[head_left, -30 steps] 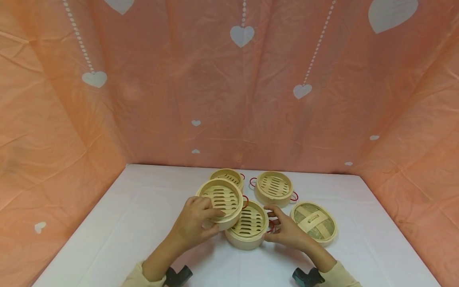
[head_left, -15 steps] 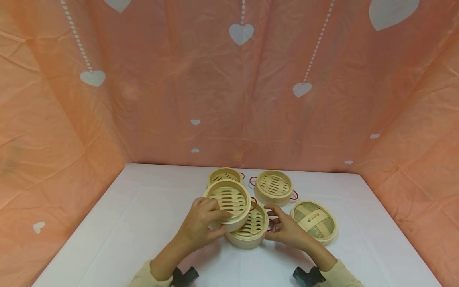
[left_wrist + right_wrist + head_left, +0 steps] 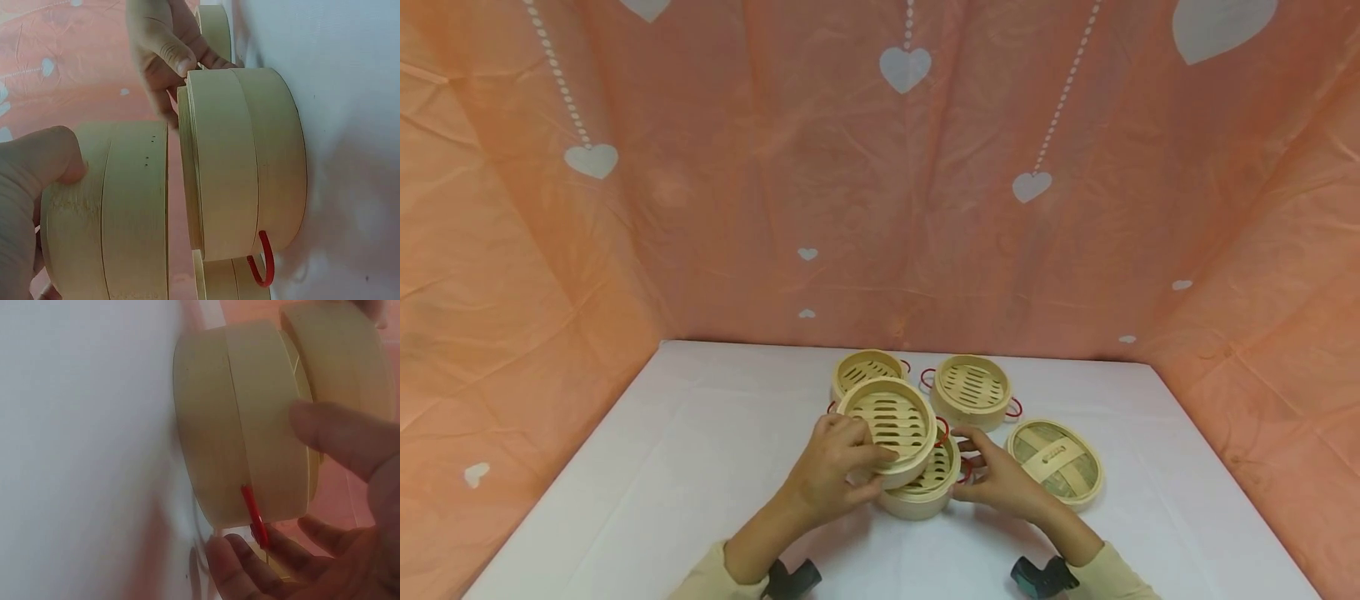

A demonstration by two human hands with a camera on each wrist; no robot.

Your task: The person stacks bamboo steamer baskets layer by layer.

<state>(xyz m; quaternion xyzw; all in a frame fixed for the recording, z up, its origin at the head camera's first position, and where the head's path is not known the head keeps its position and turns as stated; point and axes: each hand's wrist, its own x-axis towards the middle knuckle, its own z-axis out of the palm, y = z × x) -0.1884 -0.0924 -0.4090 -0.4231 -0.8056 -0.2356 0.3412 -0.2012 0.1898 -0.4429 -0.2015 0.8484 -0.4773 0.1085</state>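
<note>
My left hand (image 3: 838, 467) grips a round bamboo steamer basket (image 3: 889, 419) by its near wall and holds it tilted just above a second basket (image 3: 925, 493) that sits on the white table (image 3: 685, 467). The held basket overlaps most of the lower one's opening. My right hand (image 3: 1000, 482) holds the lower basket's right side near its red wire handle (image 3: 966, 471). In the left wrist view the held basket (image 3: 119, 219) hangs a little apart from the lower basket (image 3: 244, 162). In the right wrist view my thumb (image 3: 337, 437) presses the lower basket's wall (image 3: 244, 431).
Two more open steamer baskets stand behind, one at back left (image 3: 868, 369) and one at back right (image 3: 972, 390). A woven bamboo lid (image 3: 1056, 461) lies flat to the right. Orange heart-printed cloth (image 3: 880, 208) walls the table on three sides.
My left hand has carried its basket to the right and further over the lower basket. The right hand has stayed on the lower basket's side.
</note>
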